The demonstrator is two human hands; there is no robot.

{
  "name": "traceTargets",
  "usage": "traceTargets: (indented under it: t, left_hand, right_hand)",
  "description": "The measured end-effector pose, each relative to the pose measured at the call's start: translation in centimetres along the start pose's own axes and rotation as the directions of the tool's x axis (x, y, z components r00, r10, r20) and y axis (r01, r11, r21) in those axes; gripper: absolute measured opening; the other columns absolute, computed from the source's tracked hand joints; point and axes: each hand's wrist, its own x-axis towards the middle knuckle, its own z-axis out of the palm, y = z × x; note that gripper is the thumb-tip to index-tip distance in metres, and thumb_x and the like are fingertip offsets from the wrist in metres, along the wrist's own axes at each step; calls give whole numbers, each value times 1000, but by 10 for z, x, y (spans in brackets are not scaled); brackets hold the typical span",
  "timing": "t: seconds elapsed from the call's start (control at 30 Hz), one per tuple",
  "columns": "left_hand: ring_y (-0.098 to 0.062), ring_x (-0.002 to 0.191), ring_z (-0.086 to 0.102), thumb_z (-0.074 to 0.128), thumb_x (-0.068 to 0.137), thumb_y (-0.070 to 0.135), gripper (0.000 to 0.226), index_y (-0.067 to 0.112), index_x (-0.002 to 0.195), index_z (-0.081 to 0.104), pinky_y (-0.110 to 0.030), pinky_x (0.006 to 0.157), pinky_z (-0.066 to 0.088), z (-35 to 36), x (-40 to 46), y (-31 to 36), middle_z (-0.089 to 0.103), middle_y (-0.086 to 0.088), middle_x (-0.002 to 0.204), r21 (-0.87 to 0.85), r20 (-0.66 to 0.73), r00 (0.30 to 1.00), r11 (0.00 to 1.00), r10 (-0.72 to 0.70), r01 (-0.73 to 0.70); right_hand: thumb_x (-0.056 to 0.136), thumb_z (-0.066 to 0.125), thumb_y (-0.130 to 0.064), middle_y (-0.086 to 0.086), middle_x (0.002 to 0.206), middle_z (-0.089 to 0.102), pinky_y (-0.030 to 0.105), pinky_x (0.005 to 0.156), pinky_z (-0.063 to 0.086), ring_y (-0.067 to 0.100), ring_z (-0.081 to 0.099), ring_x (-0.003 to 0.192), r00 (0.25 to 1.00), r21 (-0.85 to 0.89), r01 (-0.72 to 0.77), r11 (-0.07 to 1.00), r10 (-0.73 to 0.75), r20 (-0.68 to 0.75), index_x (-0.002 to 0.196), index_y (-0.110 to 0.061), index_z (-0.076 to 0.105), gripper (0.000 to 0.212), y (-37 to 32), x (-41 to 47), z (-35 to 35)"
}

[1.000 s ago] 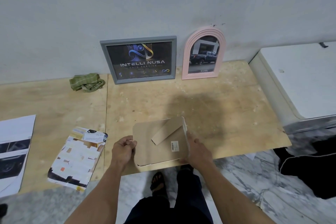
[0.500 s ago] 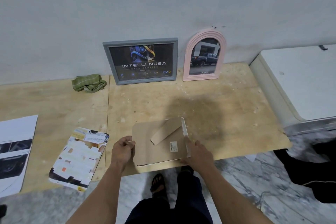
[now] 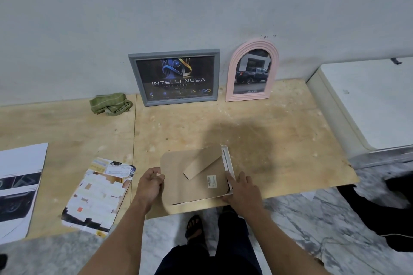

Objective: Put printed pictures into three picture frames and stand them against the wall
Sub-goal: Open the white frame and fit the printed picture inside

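A white picture frame (image 3: 227, 158) lies face down at the near edge of the plywood board (image 3: 279, 140). Its brown cardboard back (image 3: 178, 176), with a fold-out stand and a barcode sticker, covers it. My left hand (image 3: 150, 183) pinches the back's left edge. My right hand (image 3: 243, 190) rests on the frame's right rim, its index finger stretched along it. Against the wall lean a grey frame (image 3: 174, 77) with a dark logo print and a pink arched frame (image 3: 251, 70) showing a pickup truck.
A green cloth (image 3: 110, 104) lies crumpled by the wall at the left. A printed sheet (image 3: 98, 194) and white paper prints (image 3: 17, 187) lie on the board's left part. A white appliance (image 3: 371, 102) stands at the right. A dark bag (image 3: 384, 207) lies on the marble floor.
The hands keep nearly the same places on the frame. The view has shifted slightly; the cardboard back has settled a little closer onto the frame.
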Motion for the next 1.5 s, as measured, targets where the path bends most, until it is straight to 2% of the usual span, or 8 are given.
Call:
traceTargets:
  t: [0.23, 0.43, 0.63, 0.77, 0.87, 1.07, 1.4, 1.5]
  left_hand:
    - [-20, 67, 54, 55, 95, 0, 17, 11, 92, 67, -29, 61, 43, -14, 4, -6, 64, -7, 76, -124, -85, 993, 989, -87, 76]
    - [-21, 61, 50, 55, 96, -1, 15, 9, 96, 67, -29, 58, 42, -14, 2, -3, 62, -8, 73, -202, -60, 990, 973, -125, 110]
    - [-16, 54, 47, 57, 94, 3, 15, 13, 98, 69, -28, 54, 40, -12, 2, 3, 63, -3, 66, -214, -41, 991, 970, -126, 115]
    - [-16, 53, 46, 58, 94, 4, 16, 11, 103, 69, -27, 52, 38, 3, 0, 18, 62, -5, 72, -175, 1, 996, 980, -92, 91]
    - [-19, 58, 50, 57, 94, 3, 17, 6, 107, 68, -28, 54, 38, 25, -6, 28, 65, -9, 78, -174, 39, 998, 983, -57, 63]
    - [-9, 35, 46, 57, 95, 4, 13, 13, 97, 66, -15, 36, 34, 82, -26, 50, 61, -2, 61, -186, 103, 992, 978, -74, 92]
    - [-21, 77, 57, 64, 91, -3, 13, 6, 96, 71, -30, 68, 47, 228, -47, 49, 66, -4, 85, 95, 194, 981, 995, -9, -10]
    - [-19, 77, 58, 70, 85, 1, 26, 21, 68, 71, -36, 75, 48, 261, -50, 38, 65, 0, 74, 190, 179, 984, 982, -19, -15]
  right_hand:
    - [81, 60, -60, 8, 131, 43, 38, 79, 45, 26, 48, 112, 993, -45, -41, 998, 36, -109, 145, -19, 29, 82, -1, -2, 4]
    - [46, 85, -52, 12, 111, 58, 37, 51, 46, 28, 57, 80, 991, -126, 11, 992, -28, -133, 122, -23, 60, 85, 4, -1, 13]
    - [78, 56, -19, 5, 134, 38, 41, 92, 42, 29, 44, 116, 995, 198, 8, 980, 12, -96, 138, -27, 39, 63, 2, 2, -11]
    - [86, 49, -11, 0, 98, 68, 28, 74, 47, 14, 59, 87, 963, 881, -222, 418, 237, 130, 112, -21, 67, 34, 0, 10, -41]
    - [88, 53, -19, -5, 73, 64, 33, 69, 47, 15, 58, 75, 944, 928, -253, 273, 280, 175, 75, -21, 70, 21, 11, 17, -52]
    - [84, 55, -6, -9, 81, 66, 26, 66, 48, 11, 62, 78, 899, 908, -243, 341, 432, 78, 77, -24, 67, 23, 56, 19, -68]
    - [84, 59, -7, 7, 99, 69, 36, 80, 53, 26, 63, 94, 807, 847, -405, 345, 569, 155, 92, -13, 72, 16, 206, 14, -68]
    - [84, 57, -8, 10, 103, 70, 33, 78, 48, 29, 62, 97, 813, 797, -429, 425, 566, 136, 100, -10, 74, 24, 241, 17, -64]
